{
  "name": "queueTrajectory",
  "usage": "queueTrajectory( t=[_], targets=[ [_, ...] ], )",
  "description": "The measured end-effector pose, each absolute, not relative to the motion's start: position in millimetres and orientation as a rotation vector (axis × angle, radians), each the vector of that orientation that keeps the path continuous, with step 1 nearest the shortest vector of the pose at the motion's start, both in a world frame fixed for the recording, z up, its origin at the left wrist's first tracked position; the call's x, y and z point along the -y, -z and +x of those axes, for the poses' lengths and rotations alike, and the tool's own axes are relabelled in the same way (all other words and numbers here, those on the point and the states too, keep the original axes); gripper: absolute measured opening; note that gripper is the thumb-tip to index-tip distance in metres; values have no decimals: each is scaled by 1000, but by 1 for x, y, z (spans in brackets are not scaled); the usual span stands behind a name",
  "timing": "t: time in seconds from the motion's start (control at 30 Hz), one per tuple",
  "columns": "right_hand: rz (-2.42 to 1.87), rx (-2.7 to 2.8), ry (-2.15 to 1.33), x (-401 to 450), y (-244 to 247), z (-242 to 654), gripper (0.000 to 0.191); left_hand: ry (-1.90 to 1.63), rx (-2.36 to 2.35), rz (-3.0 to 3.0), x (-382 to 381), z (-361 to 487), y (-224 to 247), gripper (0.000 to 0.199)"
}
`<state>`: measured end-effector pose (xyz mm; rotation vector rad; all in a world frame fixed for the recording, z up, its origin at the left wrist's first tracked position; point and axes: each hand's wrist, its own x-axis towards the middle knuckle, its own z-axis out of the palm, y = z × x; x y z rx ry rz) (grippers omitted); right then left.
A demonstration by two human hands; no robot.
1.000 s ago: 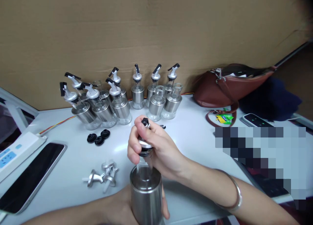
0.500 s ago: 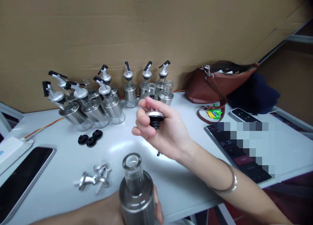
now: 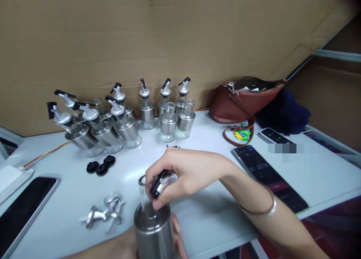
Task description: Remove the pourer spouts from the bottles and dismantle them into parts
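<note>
Near the front edge, my left hand (image 3: 178,234) wraps around a glass bottle with a steel sleeve (image 3: 154,232), which stands upright with its neck uncapped. My right hand (image 3: 180,176) grips a pourer spout (image 3: 161,185) with a black lever and silver body, right beside the bottle's neck; its stopper end is hidden by the hand. On the table to the left lie several silver spout parts (image 3: 105,213) and, behind them, 3 black rubber stoppers (image 3: 102,169). A few small dark pieces show just behind my right wrist.
Several bottles with pourers (image 3: 128,129) stand along the cardboard wall (image 3: 169,37), with uncapped bottles (image 3: 168,125) among them. A brown handbag (image 3: 245,101), a dark blue cloth item (image 3: 284,112), a candy wrapper (image 3: 241,135) and a phone with a timer (image 3: 267,176) lie right; another phone (image 3: 26,214) left.
My right hand has come down and toward the bottle, turning over the pourer so its black lever now shows. My left hand still holds the bottle. The view has shifted slightly.
</note>
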<state>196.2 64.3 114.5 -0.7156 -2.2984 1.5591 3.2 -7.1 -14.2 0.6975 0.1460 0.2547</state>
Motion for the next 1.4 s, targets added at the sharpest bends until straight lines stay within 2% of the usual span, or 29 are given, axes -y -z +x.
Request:
queueTrajectory(
  t=[0.07,0.1,0.2,0.23,0.33,0.43,0.5,0.57,0.63,0.73,1.0,1.4],
  targets=[
    [-688,2250,-1589,-65,-112,194,12,-307,-200,689,7,5,16,53],
    [-710,2204,-1576,-65,-112,193,12,-339,-203,673,7,6,19,56],
    [-777,2046,-1492,-63,-117,194,11,-326,-147,580,3,6,21,85],
    [-786,1996,-1454,-62,-120,195,10,-289,-154,529,2,5,19,85],
    [-845,1912,-1260,-58,-128,199,10,-234,-222,408,0,5,8,73],
    [-957,1909,-936,-56,-128,198,11,-194,-256,399,1,7,0,84],
    [-1009,1933,-735,-58,-122,195,7,-154,-285,395,1,9,-1,76],
    [-1049,1973,-578,-63,-113,190,3,-151,-310,379,1,10,-1,59],
    [-1095,2000,-451,-70,-103,187,11,-161,-325,372,1,10,-1,49],
    [-1184,1980,-320,-79,-90,184,21,-152,-340,384,-1,10,-1,44],
    [-1294,1768,-244,-96,-74,185,18,-159,-339,370,-2,10,-1,41],
    [-1251,1839,-293,-104,-67,183,57,-157,-310,390,-2,11,-1,39]
  ],
)
